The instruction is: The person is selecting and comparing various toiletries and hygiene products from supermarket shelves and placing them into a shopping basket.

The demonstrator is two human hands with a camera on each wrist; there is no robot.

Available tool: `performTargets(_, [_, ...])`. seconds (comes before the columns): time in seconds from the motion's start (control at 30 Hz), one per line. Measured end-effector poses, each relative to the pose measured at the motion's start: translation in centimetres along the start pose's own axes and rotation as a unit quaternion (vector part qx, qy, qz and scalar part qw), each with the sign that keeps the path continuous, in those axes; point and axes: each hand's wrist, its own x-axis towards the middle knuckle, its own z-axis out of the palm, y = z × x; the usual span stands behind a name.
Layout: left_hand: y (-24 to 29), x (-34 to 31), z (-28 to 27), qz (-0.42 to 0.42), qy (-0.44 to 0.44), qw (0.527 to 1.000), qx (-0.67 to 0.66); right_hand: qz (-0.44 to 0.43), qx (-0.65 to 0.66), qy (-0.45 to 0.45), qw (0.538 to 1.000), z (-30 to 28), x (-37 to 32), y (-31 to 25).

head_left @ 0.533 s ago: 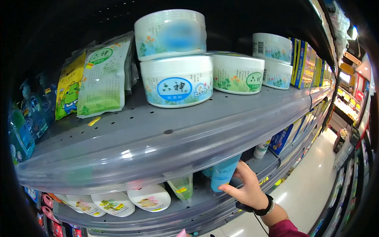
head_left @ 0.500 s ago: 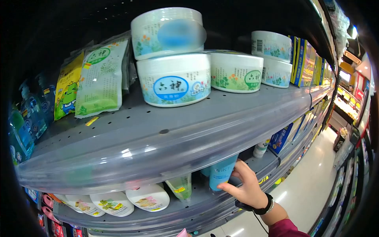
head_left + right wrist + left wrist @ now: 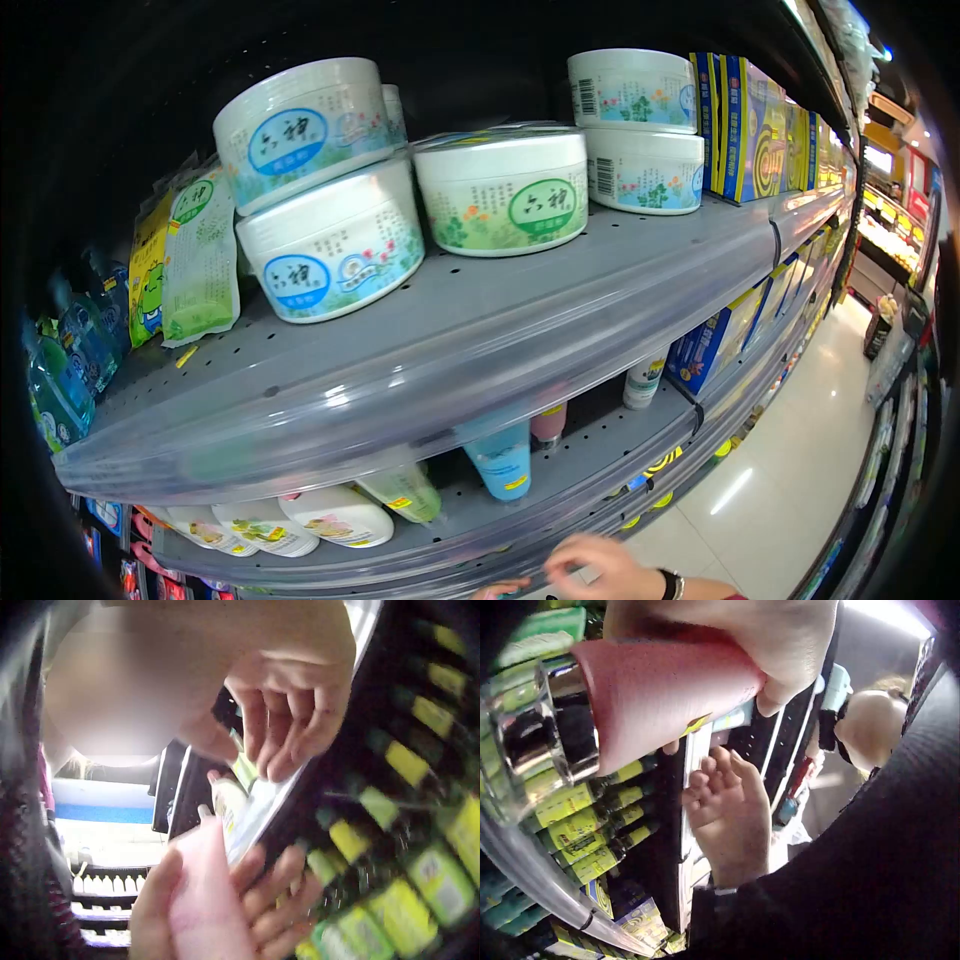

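The left hand [image 3: 780, 637] grips a pink plastic tube [image 3: 667, 690]. Its fingers are curled over the top of the tube's body and the thumb comes round the near side, so the tube is clamped in the fist. The tube lies crosswise in the left wrist view. Its clear cap with a shiny silver core [image 3: 525, 742] sticks out past the fingers toward the rows of green and yellow bottles [image 3: 577, 799] on the dark racks behind.

The right hand [image 3: 731, 817] is just below the tube and apart from it. Its palm is bare and its fingers are loosely bent and close together, holding nothing. In the right wrist view these fingers hang curled near a pale shelf-edge strip [image 3: 262, 802]; whether they touch it cannot be told. The pink tube sits beneath them in the other hand's grasp.

In the head view only the back of the right hand and a black wrist band [image 3: 668, 585] show at the bottom edge, in front of the lower shelf. On that shelf a light-blue tube [image 3: 503, 462] stands on its cap. Above, the grey perforated shelf [image 3: 560, 290] carries white round tubs with blue and green labels [image 3: 330, 240], some stacked in twos.
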Motion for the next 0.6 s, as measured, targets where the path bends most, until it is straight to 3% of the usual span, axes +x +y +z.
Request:
performTargets(0.03, [0.5,0.5,0.9,-0.001,0.004,1.0,-0.001,0.089,0.022,-0.133,0.987,0.6,-1.1,0.3])
performTargets(0.1, [2.4,2.6,2.8,0.11,-0.001,0.993,-0.043,0.069,0.011,-0.167,0.983,0.6,-1.6,-1.9])
performTargets(0.13, [3.1,3.2,2.5,0.085,-0.064,0.994,-0.013,0.103,0.044,-0.117,0.987,1.6,-2.5,-1.9])
performTargets(0.17, [3.2,3.6,2.7,0.082,-0.061,0.995,-0.014,0.104,0.045,-0.121,0.986,1.7,-3.1,-1.6])
performTargets(0.23, [2.9,4.3,3.3,0.051,-0.171,0.983,-0.031,0.098,0.034,-0.05,0.993,1.6,-3.8,-0.9])
performTargets(0.27, [4.1,4.3,4.5,-0.049,-0.154,0.955,-0.247,0.059,0.008,0.004,0.998,1.3,-3.8,-0.6])
performTargets(0.3, [3.9,4.6,4.7,-0.048,-0.157,0.955,-0.246,0.058,0.006,0.007,0.998,1.0,-4.0,0.2])
performTargets(0.37, [3.2,5.1,4.7,0.119,-0.09,0.972,-0.183,0.078,0.072,0.055,0.993,0.2,-5.0,2.1])
performTargets(0.4, [2.9,4.7,4.7,0.12,-0.059,0.974,-0.182,-0.074,0.084,0.072,0.991,-2.2,-3.1,1.5])
performTargets(0.43, [2.8,4.2,4.1,0.089,-0.05,0.973,-0.205,-0.026,0.032,0.136,0.99,-4.4,-2.1,-1.7])
performTargets(0.5, [2.3,4.0,2.3,0.038,-0.119,0.974,-0.191,-0.052,0.165,0.296,0.939,-5.3,1.1,-3.8])
performTargets(0.53, [1.7,3.4,2.0,0.009,-0.111,0.97,-0.218,-0.052,0.162,0.299,0.939,-6.8,2.7,-4.3])
performTargets(0.57, [1.9,2.9,1.4,-0.025,-0.125,0.974,-0.187,-0.114,-0.044,0.272,0.954,-8.5,4.2,-4.6])
performTargets(0.6, [1.5,2.2,0.9,-0.058,-0.128,0.977,-0.161,-0.169,-0.248,0.232,0.925,-9.2,5.1,-4.7])
